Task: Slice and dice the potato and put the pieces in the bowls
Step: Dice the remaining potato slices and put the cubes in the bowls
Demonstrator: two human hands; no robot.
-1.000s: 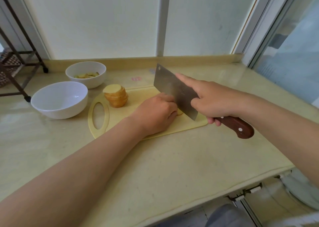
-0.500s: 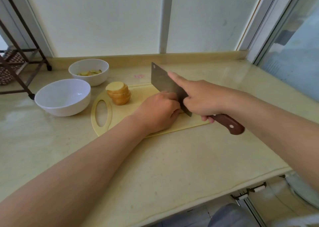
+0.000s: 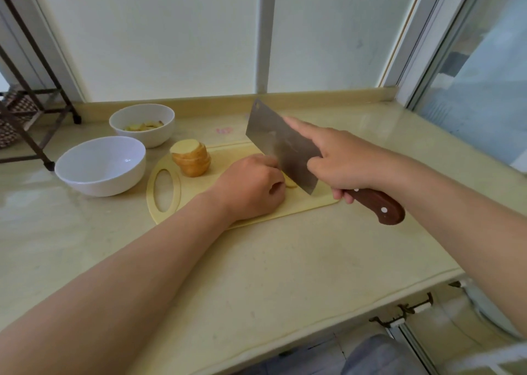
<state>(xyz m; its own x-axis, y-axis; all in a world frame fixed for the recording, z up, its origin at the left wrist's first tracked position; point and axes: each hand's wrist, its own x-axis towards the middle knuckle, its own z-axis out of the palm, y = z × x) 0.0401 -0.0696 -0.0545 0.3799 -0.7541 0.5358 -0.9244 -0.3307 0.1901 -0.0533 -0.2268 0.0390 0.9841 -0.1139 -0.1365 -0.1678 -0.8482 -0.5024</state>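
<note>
A pale yellow cutting board (image 3: pixel 302 203) lies on the counter. On its far left stands a stack of potato slices (image 3: pixel 191 159). My left hand (image 3: pixel 251 187) curls its fingers over a potato piece (image 3: pixel 291 182) in the board's middle; only a sliver of it shows. My right hand (image 3: pixel 339 160) grips a cleaver (image 3: pixel 281 146) by its brown wooden handle, index finger stretched along the blade. The blade is raised and tilted beside my left knuckles. A near white bowl (image 3: pixel 101 165) looks empty. A far white bowl (image 3: pixel 142 123) holds potato pieces.
A dark metal rack (image 3: pixel 31 112) stands at the counter's far left. A window wall runs along the back, with a glass door at the right. The counter's front edge (image 3: pixel 342 317) drops off at the lower right.
The cleaver went down into the potato piece half a second ago and is now lifted again. My left hand stays curled over the piece.
</note>
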